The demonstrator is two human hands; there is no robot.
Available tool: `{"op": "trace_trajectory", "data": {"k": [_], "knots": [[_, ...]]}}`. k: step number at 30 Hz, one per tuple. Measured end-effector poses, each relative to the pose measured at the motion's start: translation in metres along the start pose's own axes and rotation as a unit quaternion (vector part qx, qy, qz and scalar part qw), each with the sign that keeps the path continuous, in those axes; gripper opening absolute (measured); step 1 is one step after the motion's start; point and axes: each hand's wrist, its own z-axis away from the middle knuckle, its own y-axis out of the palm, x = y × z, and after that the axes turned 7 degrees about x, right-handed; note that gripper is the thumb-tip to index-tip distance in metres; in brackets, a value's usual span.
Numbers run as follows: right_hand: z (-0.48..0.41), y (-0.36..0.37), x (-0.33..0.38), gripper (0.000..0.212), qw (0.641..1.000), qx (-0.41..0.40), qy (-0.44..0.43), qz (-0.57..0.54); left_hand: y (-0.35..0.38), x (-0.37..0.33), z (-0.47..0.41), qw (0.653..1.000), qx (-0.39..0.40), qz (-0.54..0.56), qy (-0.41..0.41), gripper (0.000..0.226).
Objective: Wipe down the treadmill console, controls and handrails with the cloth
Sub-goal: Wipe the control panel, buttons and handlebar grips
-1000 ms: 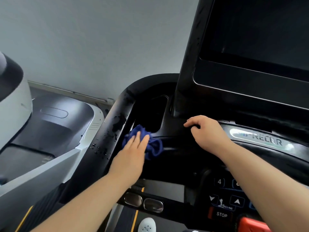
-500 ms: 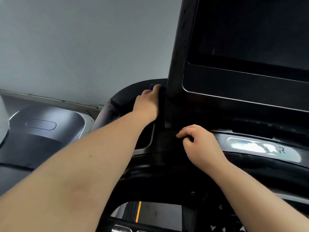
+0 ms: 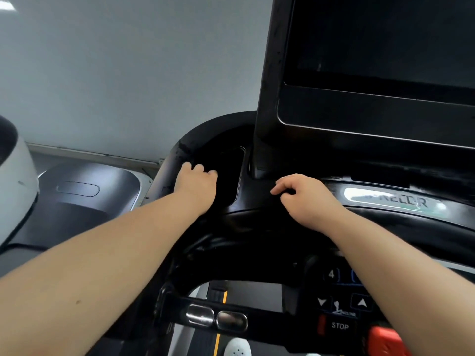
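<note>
The black treadmill console (image 3: 267,217) carries a dark screen (image 3: 385,47) at the upper right. My left hand (image 3: 198,185) reaches into the dark tray recess (image 3: 230,173) at the console's left, fingers curled downward against its inner wall. No blue shows; the cloth is hidden under that hand. My right hand (image 3: 305,199) rests on the console's top edge below the screen post, fingers loosely curled with nothing in them. The curved left rim (image 3: 205,129) arches behind the left hand. The control keypad (image 3: 339,301) lies at the lower right.
A STOP button (image 3: 339,325) and a red safety clip (image 3: 385,340) sit at the bottom right. Two metal pulse sensors (image 3: 216,317) lie on the crossbar below. A neighbouring grey and white machine (image 3: 84,191) stands to the left against the grey wall.
My left hand came back down from the screen post's base into the tray recess on the left, and the cloth's blue edge no longer shows. The right hand stayed put.
</note>
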Motion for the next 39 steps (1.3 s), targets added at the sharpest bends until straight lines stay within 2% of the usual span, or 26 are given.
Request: {"op": "trace_trajectory", "data": {"k": [5,8,10,12,15,17,21,25,26,27,29,30,31,32,33,34,35,36,37,39], "knots": [[0.018,-0.007,-0.005,0.030,1.000,0.030,-0.001,0.010,-0.001,-0.007,0.053,0.997,0.035,0.059,-0.026,0.027],[0.026,-0.011,-0.010,0.030,0.999,0.034,-0.014,0.024,0.017,-0.020,0.091,0.987,0.018,0.139,-0.082,0.023],[0.030,-0.010,-0.013,0.030,0.999,0.026,-0.026,0.039,0.031,-0.039,0.113,0.964,-0.006,0.223,-0.143,0.032],[0.034,-0.006,-0.016,0.031,0.998,0.018,-0.035,0.047,0.033,-0.067,0.131,0.913,-0.037,0.359,-0.188,0.044],[0.045,0.001,-0.023,0.035,0.993,0.005,-0.069,0.101,0.023,-0.113,0.142,0.802,-0.075,0.553,-0.212,0.059],[0.055,0.002,-0.025,0.036,0.985,0.004,-0.107,0.135,0.017,-0.125,0.145,0.752,-0.096,0.611,-0.229,0.063],[0.071,0.006,-0.017,0.043,0.975,0.039,-0.172,0.135,0.013,-0.111,0.155,0.691,-0.125,0.674,-0.231,0.061],[0.079,0.038,0.002,0.064,0.952,0.104,-0.249,0.144,0.012,-0.097,0.165,0.595,-0.101,0.748,-0.276,0.030],[0.078,0.048,0.007,0.069,0.949,0.122,-0.254,0.142,0.012,-0.093,0.166,0.558,-0.090,0.779,-0.269,0.020],[0.076,0.057,0.012,0.074,0.948,0.135,-0.250,0.140,0.011,-0.090,0.166,0.507,-0.073,0.822,-0.248,0.014],[0.069,0.073,0.020,0.078,0.956,0.138,-0.224,0.127,0.005,-0.080,0.166,0.392,-0.034,0.901,-0.180,0.023],[0.065,0.080,0.023,0.077,0.965,0.121,-0.206,0.112,0.001,-0.074,0.168,0.358,-0.028,0.919,-0.160,0.027],[0.060,0.087,0.025,0.073,0.972,0.098,-0.191,0.094,0.000,-0.067,0.170,0.353,-0.033,0.922,-0.154,0.028],[0.057,0.094,0.026,0.068,0.977,0.077,-0.182,0.081,0.001,-0.057,0.171,0.400,-0.049,0.900,-0.165,0.029],[0.055,0.101,0.028,0.062,0.979,0.063,-0.178,0.072,0.004,-0.044,0.172,0.499,-0.077,0.843,-0.186,0.030],[0.053,0.109,0.031,0.057,0.980,0.050,-0.179,0.063,0.010,-0.030,0.173,0.631,-0.110,0.740,-0.206,0.034],[0.050,0.117,0.036,0.054,0.981,0.037,-0.181,0.056,0.015,-0.016,0.176,0.746,-0.136,0.616,-0.214,0.037],[0.048,0.126,0.041,0.051,0.982,0.021,-0.181,0.056,0.022,-0.004,0.177,0.821,-0.154,0.512,-0.200,0.040],[0.045,0.135,0.047,0.049,0.981,0.006,-0.183,0.064,0.030,0.007,0.175,0.861,-0.159,0.451,-0.171,0.042],[0.039,0.153,0.059,0.047,0.976,0.005,-0.193,0.105,0.050,0.023,0.168,0.900,-0.130,0.399,-0.114,0.042]]}}
